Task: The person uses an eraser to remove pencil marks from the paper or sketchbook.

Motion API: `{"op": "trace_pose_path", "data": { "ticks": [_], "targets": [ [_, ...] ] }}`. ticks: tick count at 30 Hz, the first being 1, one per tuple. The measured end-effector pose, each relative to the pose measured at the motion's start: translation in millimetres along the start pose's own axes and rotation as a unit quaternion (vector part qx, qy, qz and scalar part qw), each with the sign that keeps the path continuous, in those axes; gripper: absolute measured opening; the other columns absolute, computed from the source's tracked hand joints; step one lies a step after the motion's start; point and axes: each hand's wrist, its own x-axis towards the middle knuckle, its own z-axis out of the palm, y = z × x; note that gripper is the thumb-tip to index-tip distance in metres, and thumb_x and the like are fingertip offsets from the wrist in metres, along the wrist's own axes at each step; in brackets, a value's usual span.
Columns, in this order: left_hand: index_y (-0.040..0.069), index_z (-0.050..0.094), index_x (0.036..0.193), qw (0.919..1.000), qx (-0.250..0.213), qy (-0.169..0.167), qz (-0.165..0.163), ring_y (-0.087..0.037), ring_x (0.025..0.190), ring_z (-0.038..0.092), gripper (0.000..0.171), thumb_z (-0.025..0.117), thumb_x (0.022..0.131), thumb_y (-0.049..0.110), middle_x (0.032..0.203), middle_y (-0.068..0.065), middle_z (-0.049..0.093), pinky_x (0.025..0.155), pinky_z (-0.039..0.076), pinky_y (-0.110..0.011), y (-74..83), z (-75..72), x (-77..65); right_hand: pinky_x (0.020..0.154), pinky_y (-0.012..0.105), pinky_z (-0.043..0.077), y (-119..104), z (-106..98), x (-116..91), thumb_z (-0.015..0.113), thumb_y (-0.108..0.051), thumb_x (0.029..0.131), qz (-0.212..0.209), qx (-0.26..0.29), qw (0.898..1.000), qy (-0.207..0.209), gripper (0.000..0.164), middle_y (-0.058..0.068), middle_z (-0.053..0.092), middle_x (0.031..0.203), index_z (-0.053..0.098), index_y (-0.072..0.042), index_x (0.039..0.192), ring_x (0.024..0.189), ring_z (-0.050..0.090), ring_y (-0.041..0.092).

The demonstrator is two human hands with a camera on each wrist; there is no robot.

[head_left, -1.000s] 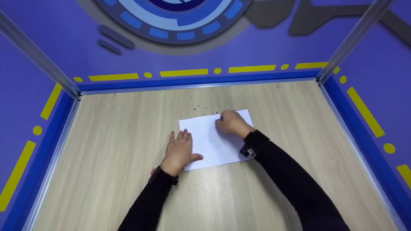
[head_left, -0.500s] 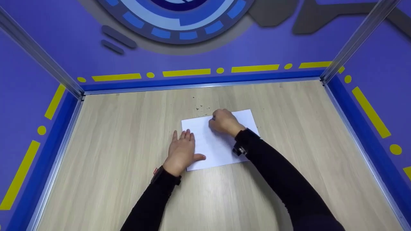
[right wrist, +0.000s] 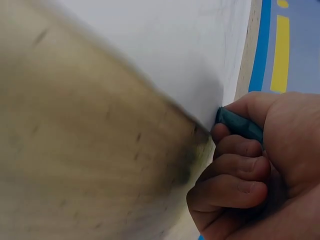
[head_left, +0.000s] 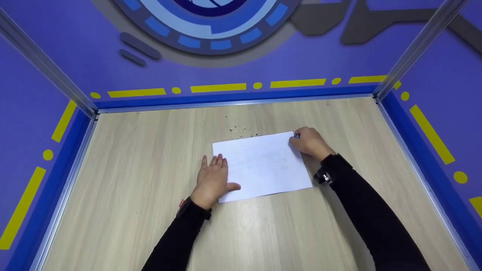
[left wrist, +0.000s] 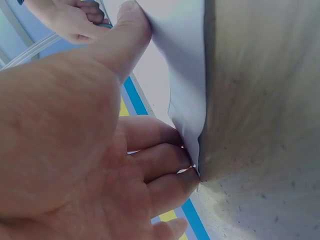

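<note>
A white sheet of paper (head_left: 265, 165) lies on the wooden table, with faint grey smudges on its right half. My left hand (head_left: 211, 180) rests on the sheet's left edge, fingers straight and thumb spread onto the paper; the left wrist view shows the fingertips along the paper's edge (left wrist: 187, 80). At the far right corner, my right hand (head_left: 311, 143) pinches a small dark teal eraser (right wrist: 240, 125) between thumb and curled forefinger. Most of the eraser is hidden inside the hand; its tip is right at the paper's edge.
Dark crumbs (head_left: 235, 128) are scattered on the table (head_left: 150, 158) just behind the sheet. Purple-blue panels (head_left: 211, 75) with yellow markings wall the table at the back and both sides, with metal rails (head_left: 241, 102) along their base.
My right hand first slides left over the paper with the eraser, then moves right to the far right corner, uncovering the smudged area. The left hand keeps its place on the sheet.
</note>
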Motion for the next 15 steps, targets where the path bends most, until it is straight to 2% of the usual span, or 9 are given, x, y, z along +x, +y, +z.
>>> {"op": "trace_pose_path", "data": {
  "ticks": [4, 6, 9, 12, 13, 15],
  "targets": [
    [-0.004, 0.041, 0.167, 1.0, 0.0, 0.0, -0.002, -0.039, 0.167, 0.038, 0.115, 0.074, 0.092, 0.076, 0.176, -0.025, 0.039, 0.14, 0.019, -0.064, -0.5, 0.5, -0.3, 0.077, 0.04, 0.048, -1, -3, 2, 0.058, -0.031, 0.102, 0.015, 0.001, 1.0, -0.015, 0.034, 0.02, 0.066, 0.105, 0.071, 0.001, 0.106, 0.09, 0.06, 0.032],
    [-0.004, 0.042, 0.167, 1.0, 0.001, 0.0, -0.004, -0.039, 0.167, 0.038, 0.115, 0.074, 0.092, 0.076, 0.176, -0.026, 0.039, 0.14, 0.019, -0.064, -0.2, 0.0, -0.3, 0.074, 0.04, 0.046, -5, -3, 2, 0.058, -0.032, 0.103, 0.025, -0.002, 1.0, -0.014, 0.035, 0.019, 0.064, 0.101, 0.07, 0.001, 0.104, 0.088, 0.059, 0.032],
    [-0.005, 0.042, 0.167, 1.0, 0.003, 0.0, -0.002, -0.04, 0.167, 0.038, 0.115, 0.074, 0.092, 0.077, 0.176, -0.026, 0.039, 0.14, 0.02, -0.064, 0.9, -0.9, -0.2, 0.084, 0.044, 0.053, -12, -3, 0, 0.058, -0.033, 0.104, 0.039, 0.004, 0.999, -0.008, 0.042, 0.023, 0.069, 0.112, 0.072, 0.004, 0.118, 0.097, 0.062, 0.034],
    [-0.005, 0.043, 0.166, 1.0, 0.007, 0.001, 0.001, -0.04, 0.166, 0.039, 0.115, 0.074, 0.092, 0.076, 0.175, -0.027, 0.04, 0.139, 0.021, -0.064, 1.8, -1.8, 0.0, 0.092, 0.046, 0.053, -20, 1, -3, 0.058, -0.033, 0.106, 0.028, 0.032, 0.999, -0.007, 0.046, 0.023, 0.068, 0.122, 0.071, 0.005, 0.127, 0.106, 0.062, 0.035],
    [-0.005, 0.043, 0.166, 1.0, 0.008, 0.002, 0.002, -0.04, 0.166, 0.04, 0.115, 0.073, 0.092, 0.077, 0.175, -0.027, 0.041, 0.139, 0.021, -0.065, 2.1, -1.9, -0.2, 0.1, 0.048, 0.055, -25, 3, -4, 0.058, -0.034, 0.107, 0.025, 0.043, 0.999, -0.013, 0.049, 0.025, 0.068, 0.131, 0.069, 0.005, 0.134, 0.116, 0.064, 0.036],
    [-0.006, 0.044, 0.166, 0.9999, 0.009, 0.004, 0.004, -0.04, 0.166, 0.04, 0.115, 0.073, 0.092, 0.077, 0.175, -0.027, 0.041, 0.139, 0.022, -0.065, 2.1, -1.5, -0.1, 0.091, 0.045, 0.053, -38, 7, -5, 0.059, -0.035, 0.108, 0.009, 0.057, 0.998, -0.022, 0.041, 0.02, 0.068, 0.117, 0.072, 0.002, 0.12, 0.108, 0.063, 0.034]
  ]
}}
